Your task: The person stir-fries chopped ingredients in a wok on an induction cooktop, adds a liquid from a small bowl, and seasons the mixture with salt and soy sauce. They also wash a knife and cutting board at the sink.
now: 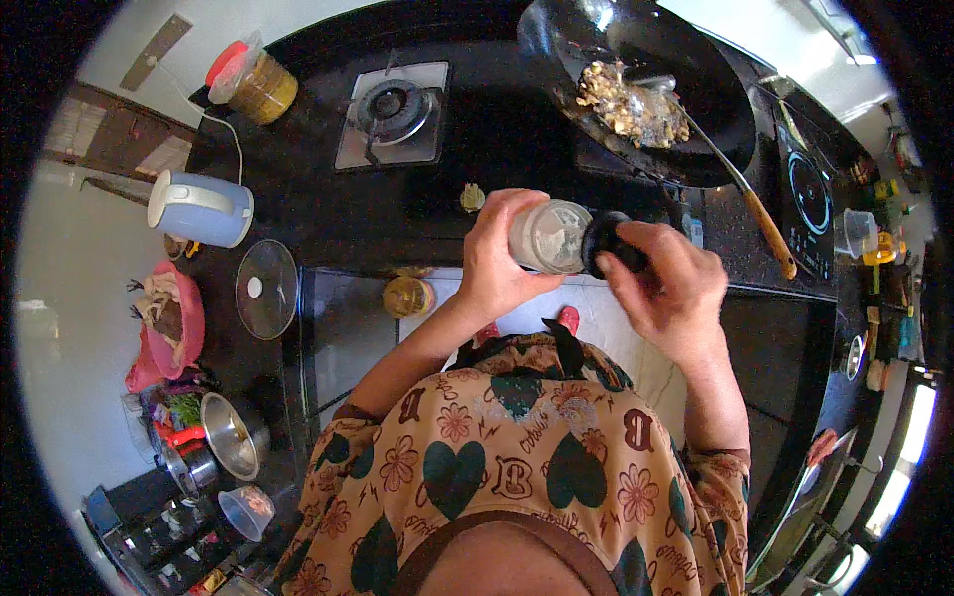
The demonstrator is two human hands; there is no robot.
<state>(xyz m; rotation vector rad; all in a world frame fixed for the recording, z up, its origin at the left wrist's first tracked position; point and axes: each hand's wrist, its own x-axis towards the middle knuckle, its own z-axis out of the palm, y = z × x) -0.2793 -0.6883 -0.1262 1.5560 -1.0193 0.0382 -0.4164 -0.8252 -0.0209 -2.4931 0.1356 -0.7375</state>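
My left hand is wrapped round a clear jar with pale contents, held over the counter's front edge. In my right hand is a round black lid, gripped by its rim right beside the jar's mouth. Whether lid and jar touch I cannot tell. Beyond them a large black wok holds chopped, browned food. A spatula with a wooden handle rests in the wok, its handle reaching out toward the near right.
A gas burner is set in the black counter, with a red-lidded jar behind. Left stand a blue kettle, a glass lid, a pink basin and a steel bowl. An induction cooktop lies right of the wok.
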